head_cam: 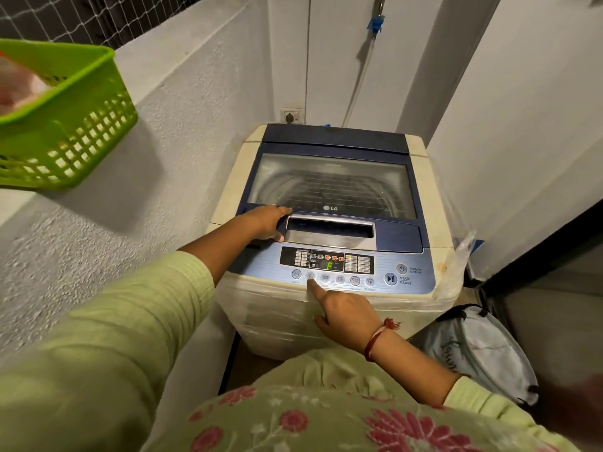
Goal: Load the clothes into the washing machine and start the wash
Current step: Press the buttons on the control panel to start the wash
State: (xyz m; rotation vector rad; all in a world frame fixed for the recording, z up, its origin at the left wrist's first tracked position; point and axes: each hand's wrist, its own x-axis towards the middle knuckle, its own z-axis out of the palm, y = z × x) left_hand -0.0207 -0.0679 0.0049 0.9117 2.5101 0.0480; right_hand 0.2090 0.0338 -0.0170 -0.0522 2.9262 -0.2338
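A cream top-load washing machine (421, 187) stands in a corner with its blue, glass-windowed lid (332, 184) closed. Dark clothes show faintly through the glass inside the drum. The blue control panel (417, 282) is lit and its display shows a green character. My left hand (269, 221) rests flat on the lid's front left corner, beside the silver handle (329, 231), holding nothing. My right hand (346, 313) is curled with the index finger stretched out, its tip on the second round button (311, 276) from the left.
A green plastic basket (65, 125) with a pink item inside sits on the rough wall ledge at the left. A white laundry bag (479, 347) lies on the floor at the machine's right. A wall socket (291, 116) and a hose (359, 83) are behind the machine.
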